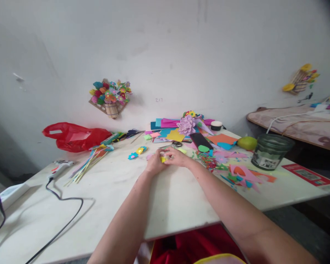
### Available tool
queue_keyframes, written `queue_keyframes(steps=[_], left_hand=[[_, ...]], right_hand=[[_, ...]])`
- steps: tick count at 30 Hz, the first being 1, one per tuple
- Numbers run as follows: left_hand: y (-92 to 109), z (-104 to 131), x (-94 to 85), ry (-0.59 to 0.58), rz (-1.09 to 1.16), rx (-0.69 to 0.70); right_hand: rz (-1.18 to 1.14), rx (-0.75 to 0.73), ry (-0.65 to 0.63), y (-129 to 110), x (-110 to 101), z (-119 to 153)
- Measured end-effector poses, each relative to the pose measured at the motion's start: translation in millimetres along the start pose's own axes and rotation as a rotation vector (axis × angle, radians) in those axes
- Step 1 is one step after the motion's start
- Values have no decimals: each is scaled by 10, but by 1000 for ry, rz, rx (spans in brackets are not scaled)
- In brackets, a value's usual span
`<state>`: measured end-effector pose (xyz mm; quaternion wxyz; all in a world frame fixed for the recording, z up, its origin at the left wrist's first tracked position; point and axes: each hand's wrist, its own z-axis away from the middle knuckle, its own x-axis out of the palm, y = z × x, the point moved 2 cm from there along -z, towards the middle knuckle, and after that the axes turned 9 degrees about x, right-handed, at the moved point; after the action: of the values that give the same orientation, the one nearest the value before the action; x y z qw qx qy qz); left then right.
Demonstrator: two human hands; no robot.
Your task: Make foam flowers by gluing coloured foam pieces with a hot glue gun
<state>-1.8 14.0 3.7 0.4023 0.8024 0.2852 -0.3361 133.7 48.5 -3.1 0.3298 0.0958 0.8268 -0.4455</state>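
Both hands meet over the middle of the white table. My left hand (pixel 155 162) and my right hand (pixel 176 157) have their fingers bent together around a small yellow foam piece (pixel 163 159), mostly covered by the fingers. Just behind them lies a pair of scissors (pixel 177 144). To the left of my hands rest a blue foam flower (pixel 132 156) and a yellow one (pixel 140 150). Sheets of coloured foam, with a yellow sheet (pixel 176 135) among them, are piled at the back.
A red plastic bag (pixel 73 136), thin sticks (pixel 84 167) and a glue gun (pixel 61 168) with its cord occupy the left side. On the right are a black phone (pixel 201 142), foam scraps (pixel 243 172), a green fruit (pixel 246 143) and a dark green jar (pixel 271 151). A lilac flower (pixel 187 125) stands behind.
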Motion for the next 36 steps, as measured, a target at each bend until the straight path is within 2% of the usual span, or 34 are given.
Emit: queue_keyframes(steps=[11,17,23,27,31,36], left_hand=[[-10,5,-41,17,134,37],[-41,1,-29,7,95,32],[-128,-38,-25,30,2,-33],[-147,-51,-33,-20,44,-54],[-105,-37,-55,-97,110,-8],[-69,-22,-68,-157,231,12]], right_hand=[[-75,-58,25,-57,-53,2],[-57,-92,-8,-78,-57,-5],[-137,-95,108,-89,37,-33],[-231,-110,173,-124,113,-36],[-172,-75,238,-165,147,-27],[-94,-60,244,-262,130,-16]])
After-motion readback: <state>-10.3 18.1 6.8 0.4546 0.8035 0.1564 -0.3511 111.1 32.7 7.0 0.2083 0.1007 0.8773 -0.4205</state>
